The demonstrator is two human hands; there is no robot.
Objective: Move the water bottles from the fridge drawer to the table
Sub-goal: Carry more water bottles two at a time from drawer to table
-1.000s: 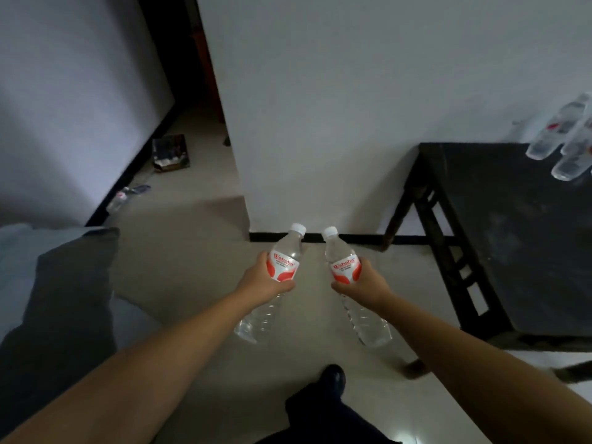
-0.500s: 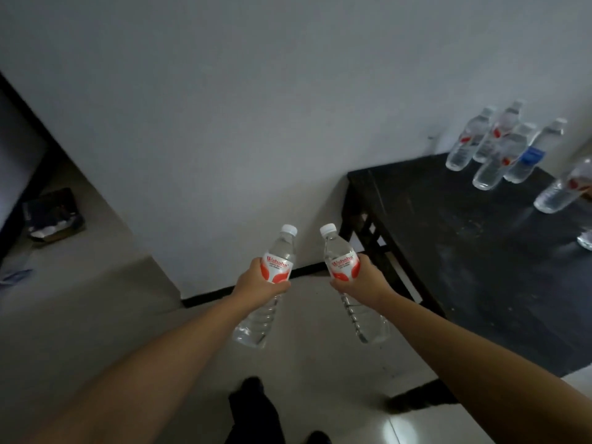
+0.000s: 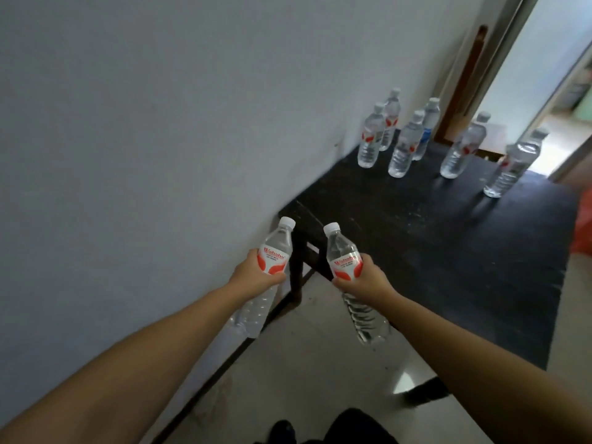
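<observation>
My left hand (image 3: 253,277) grips a clear water bottle (image 3: 272,251) with a red and white label, held upright just left of the table's near corner. In my right hand (image 3: 368,280) is a second, matching water bottle (image 3: 344,254), gripped at its label above the table's near edge. The black table (image 3: 448,251) stands against the white wall on the right. Several water bottles (image 3: 403,149) stand upright at the table's far end. The fridge drawer is out of view.
A white wall (image 3: 160,139) runs along the left. A doorway (image 3: 544,75) opens beyond the table's far end. Something red (image 3: 584,225) shows at the right edge. Pale floor tiles (image 3: 307,363) lie below my arms, with my dark shoes at the bottom.
The view has turned right and I have come closer to the table, which now fills the right side. Both hands keep hold of their bottles.
</observation>
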